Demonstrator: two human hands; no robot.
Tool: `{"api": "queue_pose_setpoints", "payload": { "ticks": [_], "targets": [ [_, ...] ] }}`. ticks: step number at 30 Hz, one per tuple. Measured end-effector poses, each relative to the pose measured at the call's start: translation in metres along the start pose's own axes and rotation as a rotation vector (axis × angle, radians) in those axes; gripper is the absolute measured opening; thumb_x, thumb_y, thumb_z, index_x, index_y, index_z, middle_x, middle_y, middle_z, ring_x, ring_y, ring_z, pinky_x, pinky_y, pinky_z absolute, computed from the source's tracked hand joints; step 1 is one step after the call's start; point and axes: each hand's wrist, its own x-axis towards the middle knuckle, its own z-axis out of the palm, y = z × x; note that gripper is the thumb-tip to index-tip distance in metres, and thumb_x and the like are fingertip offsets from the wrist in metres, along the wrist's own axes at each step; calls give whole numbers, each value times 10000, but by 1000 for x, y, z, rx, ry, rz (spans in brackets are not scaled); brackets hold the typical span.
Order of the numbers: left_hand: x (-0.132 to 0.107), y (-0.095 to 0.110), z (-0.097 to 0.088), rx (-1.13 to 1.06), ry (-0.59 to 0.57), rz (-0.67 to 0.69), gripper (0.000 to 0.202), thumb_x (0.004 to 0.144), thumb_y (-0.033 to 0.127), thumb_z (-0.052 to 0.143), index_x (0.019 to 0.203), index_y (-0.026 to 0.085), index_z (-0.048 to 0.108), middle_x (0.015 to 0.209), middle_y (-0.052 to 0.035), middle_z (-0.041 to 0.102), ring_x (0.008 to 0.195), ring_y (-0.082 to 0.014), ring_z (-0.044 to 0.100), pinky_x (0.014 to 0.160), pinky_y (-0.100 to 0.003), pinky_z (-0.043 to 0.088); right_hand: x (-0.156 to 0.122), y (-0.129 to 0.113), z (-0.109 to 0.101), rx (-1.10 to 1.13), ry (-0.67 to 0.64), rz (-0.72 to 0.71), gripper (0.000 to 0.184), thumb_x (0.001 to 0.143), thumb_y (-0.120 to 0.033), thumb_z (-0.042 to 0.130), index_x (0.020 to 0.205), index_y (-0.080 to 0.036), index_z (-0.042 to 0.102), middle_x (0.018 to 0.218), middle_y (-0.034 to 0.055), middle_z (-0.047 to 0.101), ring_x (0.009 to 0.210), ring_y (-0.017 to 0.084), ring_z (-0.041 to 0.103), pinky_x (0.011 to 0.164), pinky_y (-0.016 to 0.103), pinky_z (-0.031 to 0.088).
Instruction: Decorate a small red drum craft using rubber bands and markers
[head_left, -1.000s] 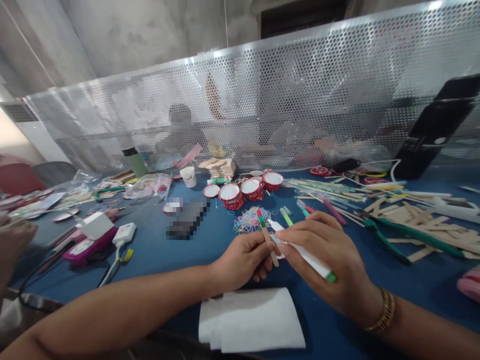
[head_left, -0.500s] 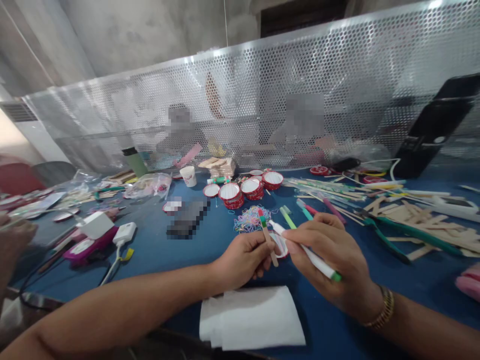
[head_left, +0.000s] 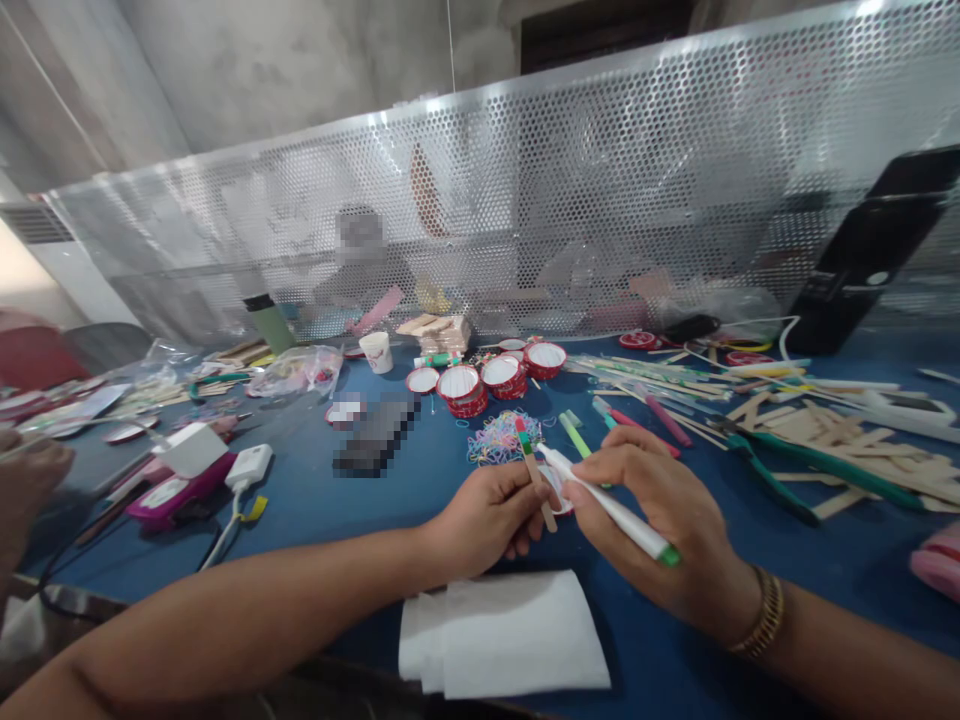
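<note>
Pinched in my left hand (head_left: 487, 515) is a flat wooden craft stick (head_left: 530, 462), held tilted, its top end coloured red with green below. My right hand (head_left: 660, 530) grips a white marker with a green end (head_left: 622, 515) like a pen, its tip close to the stick's green band. Whether tip and wood touch I cannot tell. Behind the stick lies a small round white disc with a red rim (head_left: 562, 500), partly covered by my hands. Just beyond is a heap of small coloured rubber bands (head_left: 499, 438). A folded white cloth (head_left: 510, 640) lies before me.
Red-and-white toy drums (head_left: 463, 388) and a paper cup (head_left: 376, 352) stand farther back. Coloured markers (head_left: 576, 435), green-handled pliers (head_left: 825, 465) and loose craft sticks (head_left: 847, 440) lie to the right. A blurred dark phone (head_left: 375, 435) and white charger (head_left: 195, 450) are left. Another person's hand (head_left: 34, 470) shows far left.
My right hand and the marker have shifted slightly left, bringing the tip nearer the stick. My left hand and the stick stay nearly still.
</note>
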Motion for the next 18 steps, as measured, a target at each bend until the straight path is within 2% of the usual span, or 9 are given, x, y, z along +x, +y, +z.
{"api": "queue_pose_setpoints", "payload": {
  "ticks": [4, 9, 18],
  "targets": [
    [-1, -1, 0, 8, -20, 5, 391, 900, 533, 480, 765, 167, 505, 610, 44, 499, 425, -36, 439, 375, -134, 353, -1, 1, 1, 11, -38, -1, 122, 839, -119, 604, 863, -208, 525, 700, -25, 631, 578, 120, 552, 770, 373, 449],
    [-1, -3, -1, 19, -30, 18, 387, 914, 525, 463, 771, 167, 501, 616, 42, 499, 430, -35, 440, 377, -130, 354, -3, 2, 4, 14, -28, 11, 94, 855, -139, 592, 904, -196, 536, 739, -9, 647, 617, 129, 585, 799, 378, 449],
    [0, -2, 0, 20, -3, -7, 383, 896, 524, 485, 764, 166, 506, 615, 36, 509, 432, -40, 451, 371, -134, 356, -2, 3, 5, 34, -84, 28, 61, 868, -147, 576, 875, -203, 550, 716, -26, 651, 571, 120, 553, 755, 359, 427]
  ]
}}
